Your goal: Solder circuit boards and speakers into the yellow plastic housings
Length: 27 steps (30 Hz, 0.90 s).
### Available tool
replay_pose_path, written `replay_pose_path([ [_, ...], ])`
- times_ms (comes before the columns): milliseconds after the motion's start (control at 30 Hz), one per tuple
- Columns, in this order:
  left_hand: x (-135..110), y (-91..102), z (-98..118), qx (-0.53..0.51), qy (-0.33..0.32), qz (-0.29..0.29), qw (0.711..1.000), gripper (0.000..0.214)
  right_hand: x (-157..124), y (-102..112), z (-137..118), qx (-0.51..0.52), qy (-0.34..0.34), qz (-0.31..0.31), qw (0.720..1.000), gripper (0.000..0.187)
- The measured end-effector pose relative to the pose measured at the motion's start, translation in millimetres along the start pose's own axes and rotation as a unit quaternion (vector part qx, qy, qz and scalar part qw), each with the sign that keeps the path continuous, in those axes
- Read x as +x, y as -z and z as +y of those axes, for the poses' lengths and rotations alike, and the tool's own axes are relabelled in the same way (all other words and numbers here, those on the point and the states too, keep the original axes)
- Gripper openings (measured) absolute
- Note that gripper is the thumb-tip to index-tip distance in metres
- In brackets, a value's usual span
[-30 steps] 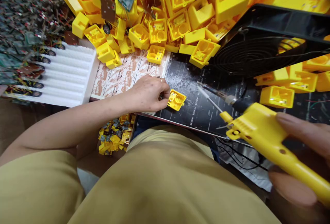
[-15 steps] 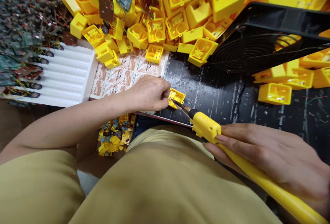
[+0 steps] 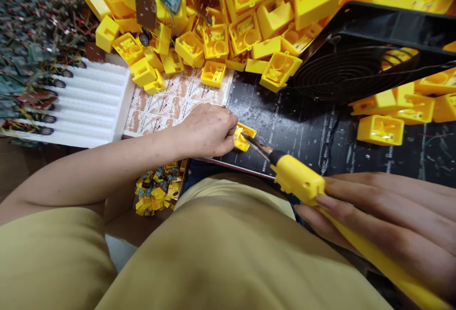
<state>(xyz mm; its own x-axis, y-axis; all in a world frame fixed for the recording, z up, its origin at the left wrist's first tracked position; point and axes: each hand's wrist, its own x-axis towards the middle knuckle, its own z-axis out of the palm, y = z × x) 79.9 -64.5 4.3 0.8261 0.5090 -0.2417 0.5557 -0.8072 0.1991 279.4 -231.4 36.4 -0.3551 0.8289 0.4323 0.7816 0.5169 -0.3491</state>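
Observation:
My left hand [image 3: 206, 130] pinches a small yellow plastic housing [image 3: 242, 136] that is tilted up on the black mat [image 3: 295, 131]. My right hand [image 3: 384, 224] is closed round the handle of a yellow soldering iron [image 3: 302, 181]. Its metal tip reaches up and left to the housing and touches its inside edge. A ring shows on a finger of my left hand.
A big heap of yellow housings [image 3: 249, 20] fills the back, with circuit boards and wires [image 3: 32, 29] at the left. A white ribbed foam tray [image 3: 89, 105] lies at the left, a black fan [image 3: 356, 62] at the right. More small parts [image 3: 158, 191] sit below my left wrist.
My right hand swung the soldering iron from the right in to the housing. My left hand tipped the housing up on its edge and kept hold of it.

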Motion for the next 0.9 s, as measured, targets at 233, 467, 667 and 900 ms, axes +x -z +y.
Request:
replay_pose_path([
  [233, 0, -0.4, -2, 0.007, -0.003, -0.002, 1.000, 0.017, -5, 5, 10, -0.002, 0.033, -0.009, 0.999, 0.029],
  [467, -3, 1.8, -1, 0.025, -0.009, 0.003, 1.000, 0.018, -22, -5, 15, -0.011, -0.122, 0.058, 0.991, 0.063],
  [667, -3, 4.5, 0, 0.041, -0.010, -0.007, 0.999, 0.020, -35, -11, 26, -0.066, -0.116, 0.058, 0.989, 0.065],
  [900, -4, 6.3, 3, 0.046, -0.008, -0.025, 0.999, 0.020, -32, -18, 29, -0.084, -0.090, 0.079, 0.989, 0.058],
])
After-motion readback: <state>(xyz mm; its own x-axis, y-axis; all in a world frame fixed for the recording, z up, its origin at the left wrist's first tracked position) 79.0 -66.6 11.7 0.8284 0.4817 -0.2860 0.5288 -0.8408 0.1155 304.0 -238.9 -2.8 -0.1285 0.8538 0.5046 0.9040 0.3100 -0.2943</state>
